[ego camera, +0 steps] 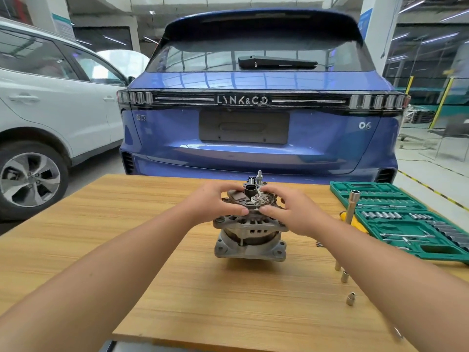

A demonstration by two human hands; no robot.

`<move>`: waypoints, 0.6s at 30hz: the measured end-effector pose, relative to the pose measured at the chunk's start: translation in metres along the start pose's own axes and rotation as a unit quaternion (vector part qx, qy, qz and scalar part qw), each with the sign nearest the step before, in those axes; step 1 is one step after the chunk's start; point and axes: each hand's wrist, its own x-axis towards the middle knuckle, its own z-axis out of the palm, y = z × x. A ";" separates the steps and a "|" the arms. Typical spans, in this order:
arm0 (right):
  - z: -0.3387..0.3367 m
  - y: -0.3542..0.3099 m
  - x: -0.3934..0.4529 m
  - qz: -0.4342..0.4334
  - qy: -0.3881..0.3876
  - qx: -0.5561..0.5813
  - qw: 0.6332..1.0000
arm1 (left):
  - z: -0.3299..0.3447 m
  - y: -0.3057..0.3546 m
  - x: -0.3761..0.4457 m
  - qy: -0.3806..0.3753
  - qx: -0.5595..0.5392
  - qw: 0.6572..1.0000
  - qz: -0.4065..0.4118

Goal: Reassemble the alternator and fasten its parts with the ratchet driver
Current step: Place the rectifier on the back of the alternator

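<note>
wooden table (177, 250) (garage, blue car (258, 138) behind) | both hands (213, 201) grip alternator (250, 224) top

Both bare forearms reach forward, converging toward centre. Left hand (213, 200) palm down, fingers curled, thumb stretched toward the right. Right hand (294, 212) mirrors it, fingers curled, thumb pointing left. Thumb tips nearly meet, both hands in a grip.

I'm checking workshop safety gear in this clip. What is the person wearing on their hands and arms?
Nothing that shows. The left hand and right hand are bare, without gloves, rings or a watch. Both forearms are bare as far as the frame's edge, with no sleeve in view.
</note>
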 end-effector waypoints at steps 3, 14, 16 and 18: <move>0.003 0.004 0.002 0.004 -0.011 0.007 1.000 | 0.002 -0.002 0.000 0.003 0.010 1.000 0.005; 0.009 0.011 0.006 0.007 -0.022 0.029 0.999 | -0.002 -0.002 0.003 -0.004 0.050 0.999 -0.008; 0.010 0.013 0.006 0.013 -0.022 0.031 0.999 | -0.003 0.001 0.005 -0.005 0.071 0.997 -0.014; 0.010 0.015 0.006 0.020 -0.024 0.033 0.999 | -0.003 0.004 0.009 -0.014 0.094 0.995 -0.016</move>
